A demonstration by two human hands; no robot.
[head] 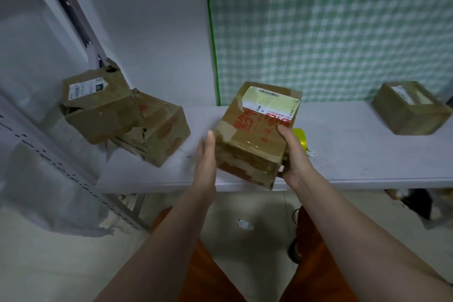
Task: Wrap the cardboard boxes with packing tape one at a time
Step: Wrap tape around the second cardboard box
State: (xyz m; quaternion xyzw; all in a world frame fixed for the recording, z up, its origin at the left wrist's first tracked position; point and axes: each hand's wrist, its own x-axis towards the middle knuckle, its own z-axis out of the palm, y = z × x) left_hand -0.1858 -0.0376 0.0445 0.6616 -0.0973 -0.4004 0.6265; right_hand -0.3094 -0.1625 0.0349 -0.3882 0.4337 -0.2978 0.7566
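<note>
Bare forearms reach up from the bottom edge, over orange trousers (208, 277) and a pale tiled floor (257, 203) with a scrap of white paper (245, 224) on it. At far left a torn, dented cardboard box (100, 105) leans on a second crumpled box (161, 130) with faded red print; both sit at the left end of the smooth white surface (355, 154). Next, the left hand (207, 154) stands flat and straight-fingered, just beside the left side of the central box (257, 135), holding nothing. That box is a brown cardboard oblong, tilted with its near corner past the surface's front edge; it carries red printed characters, a pale yellow-white shipping label with a barcode at its far end, and glossy clear tape over scuffed, peeling patches. The right hand (293, 154) grips its right side, thumb curled on top. Behind that hand a yellow tape roll (300, 140) peeks out. At far right another taped, labelled box (411, 108) rests on the surface before a green-checked curtain (343, 27).
</note>
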